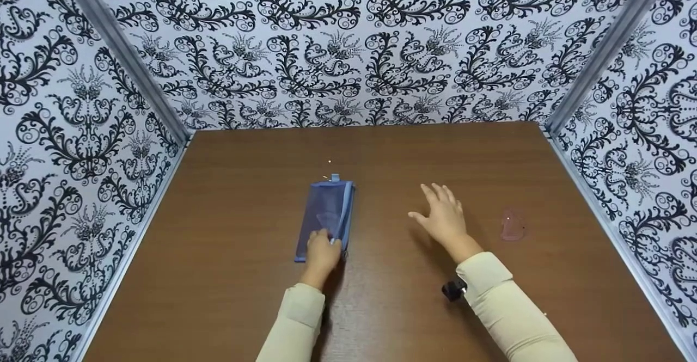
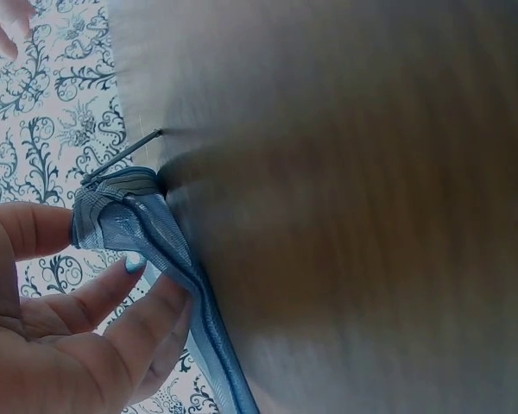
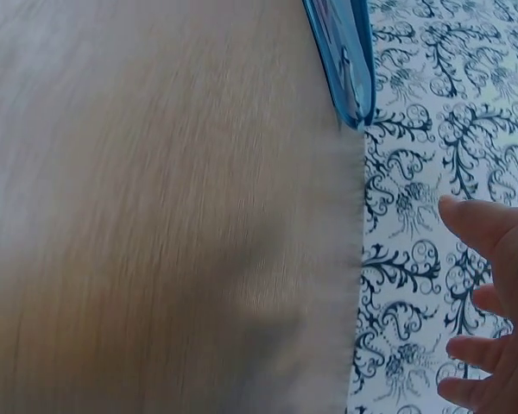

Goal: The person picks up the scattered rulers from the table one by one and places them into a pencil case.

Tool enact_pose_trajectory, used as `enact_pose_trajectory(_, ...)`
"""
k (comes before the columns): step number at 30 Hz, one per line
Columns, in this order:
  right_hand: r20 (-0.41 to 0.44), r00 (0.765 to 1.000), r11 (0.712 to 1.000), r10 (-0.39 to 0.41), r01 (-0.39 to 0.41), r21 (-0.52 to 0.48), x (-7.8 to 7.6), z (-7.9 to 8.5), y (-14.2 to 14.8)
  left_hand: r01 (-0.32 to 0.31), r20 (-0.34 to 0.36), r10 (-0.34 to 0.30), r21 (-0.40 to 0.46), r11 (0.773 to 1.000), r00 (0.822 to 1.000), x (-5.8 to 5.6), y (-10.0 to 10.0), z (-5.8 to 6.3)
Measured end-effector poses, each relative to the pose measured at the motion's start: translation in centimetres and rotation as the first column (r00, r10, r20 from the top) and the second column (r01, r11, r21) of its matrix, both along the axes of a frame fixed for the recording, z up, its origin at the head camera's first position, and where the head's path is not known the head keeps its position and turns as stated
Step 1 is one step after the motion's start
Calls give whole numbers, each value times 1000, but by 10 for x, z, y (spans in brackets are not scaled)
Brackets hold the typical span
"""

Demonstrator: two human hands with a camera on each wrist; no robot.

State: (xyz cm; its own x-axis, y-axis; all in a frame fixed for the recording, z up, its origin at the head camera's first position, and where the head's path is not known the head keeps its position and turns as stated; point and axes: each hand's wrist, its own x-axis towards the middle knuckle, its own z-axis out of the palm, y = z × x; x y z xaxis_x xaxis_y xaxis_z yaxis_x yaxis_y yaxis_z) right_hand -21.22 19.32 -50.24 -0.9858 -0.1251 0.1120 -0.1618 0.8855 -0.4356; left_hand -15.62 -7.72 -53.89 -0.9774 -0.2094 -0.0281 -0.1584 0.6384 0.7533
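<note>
A blue mesh zipper pouch (image 1: 321, 204) lies on the table left of centre, a small tab at its far end. My left hand (image 1: 323, 250) grips its near end; in the left wrist view the thumb and fingers (image 2: 155, 336) pinch the pouch's blue edge (image 2: 198, 293), and the zipper pull (image 2: 121, 157) sticks out. Through the mesh a faint, curved, clear shape shows, too dim to name. Over the table to the right, my right hand (image 1: 444, 218) is spread with nothing in it. In the right wrist view the pouch's end (image 3: 354, 95) appears at the top.
A see-through pink, half-round flat piece (image 1: 513, 226) lies on the brown table (image 1: 392, 307), right of my right hand. Patterned walls (image 1: 337, 51) stand at the back and both sides. Tiny bright specks show beyond the pouch's far end.
</note>
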Motion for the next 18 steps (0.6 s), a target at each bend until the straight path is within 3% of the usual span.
enact_pose_trajectory(18, 15, 996, 993, -88, 89, -79, 4, 6, 45, -2, -8, 2, -19, 1000, 1000, 2, -1, 1)
